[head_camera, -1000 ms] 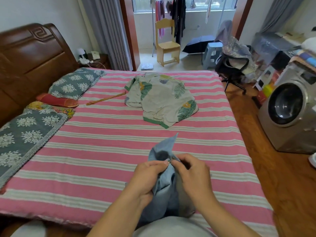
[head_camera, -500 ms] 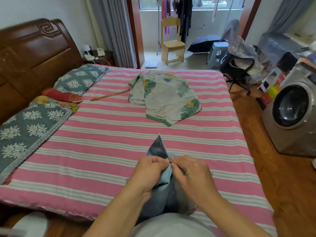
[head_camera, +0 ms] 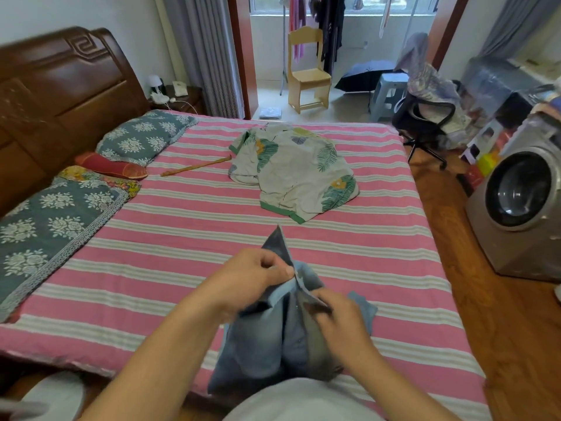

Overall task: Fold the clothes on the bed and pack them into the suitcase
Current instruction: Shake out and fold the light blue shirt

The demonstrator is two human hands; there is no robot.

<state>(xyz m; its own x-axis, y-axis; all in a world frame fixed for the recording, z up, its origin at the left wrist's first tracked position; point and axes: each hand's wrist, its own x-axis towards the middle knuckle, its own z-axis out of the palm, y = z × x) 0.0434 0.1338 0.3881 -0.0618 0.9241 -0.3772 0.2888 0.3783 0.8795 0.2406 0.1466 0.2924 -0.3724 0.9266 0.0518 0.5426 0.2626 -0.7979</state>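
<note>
at the near edge of the striped bed [head_camera: 151, 262], the left hand [head_camera: 252, 278] and right hand [head_camera: 340, 320] each pinch the blue denim garment [head_camera: 267, 344], held bunched between them. a leaf-print garment [head_camera: 297, 174] lies farther off, near the bed's middle.

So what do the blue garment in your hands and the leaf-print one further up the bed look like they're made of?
Blue garment: looks like denim, matte faded blue, stiff enough to hold a raised point. Leaf-print garment: probably thin cotton or similar, matte, lying in soft rumples with green trim.
</note>
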